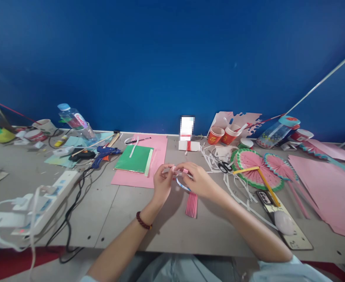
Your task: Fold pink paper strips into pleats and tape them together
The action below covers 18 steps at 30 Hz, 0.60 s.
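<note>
**Two hands hold a little pink piece**

Both hands meet over the middle of the grey table (125, 223). The left hand (162, 181) and the right hand (200, 181) each pinch one end of a small pink piece (180, 169) with their fingers, just above the table. A blue and white strip (182, 185) curls right under the fingers; I cannot tell which hand holds it. A red bead bracelet (143, 222) sits on the left wrist.

A folded pink paper (191, 204) lies on the table just below the hands. A green sheet (134, 158) rests on a big pink sheet (159, 150) to the left. To the right are scissors (225, 166), white paper strips (237, 188) and round watermelon fans (251, 164).
</note>
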Each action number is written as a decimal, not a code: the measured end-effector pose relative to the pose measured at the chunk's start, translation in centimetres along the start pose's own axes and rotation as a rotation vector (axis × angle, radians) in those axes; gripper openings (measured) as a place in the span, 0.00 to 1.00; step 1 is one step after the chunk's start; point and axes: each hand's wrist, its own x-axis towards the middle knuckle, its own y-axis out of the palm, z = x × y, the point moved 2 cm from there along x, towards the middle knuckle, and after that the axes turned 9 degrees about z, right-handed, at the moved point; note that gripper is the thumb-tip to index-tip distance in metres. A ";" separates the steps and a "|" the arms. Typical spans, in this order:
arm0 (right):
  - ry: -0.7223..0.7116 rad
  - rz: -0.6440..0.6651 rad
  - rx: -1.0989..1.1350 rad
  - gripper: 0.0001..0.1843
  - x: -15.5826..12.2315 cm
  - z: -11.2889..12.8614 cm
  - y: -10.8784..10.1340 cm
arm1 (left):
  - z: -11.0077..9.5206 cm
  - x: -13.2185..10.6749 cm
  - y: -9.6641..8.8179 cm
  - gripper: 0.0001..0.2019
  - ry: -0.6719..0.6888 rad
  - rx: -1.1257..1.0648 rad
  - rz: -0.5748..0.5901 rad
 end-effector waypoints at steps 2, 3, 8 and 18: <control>-0.006 -0.010 0.088 0.18 0.4 -0.2 0.4 | 0.3 0.0 0.1 0.14 -0.007 -0.011 0.014; 0.003 -0.009 0.139 0.18 0.5 -0.3 0.6 | 0.4 0.0 0.0 0.14 -0.010 -0.013 0.018; 0.111 0.039 0.444 0.16 1.0 -1.0 1.1 | 0.8 0.2 -0.1 0.11 0.011 0.004 -0.001; 0.116 -0.100 0.289 0.15 0.9 -1.9 1.3 | 0.4 1.2 -1.5 0.13 -0.108 -0.050 -0.126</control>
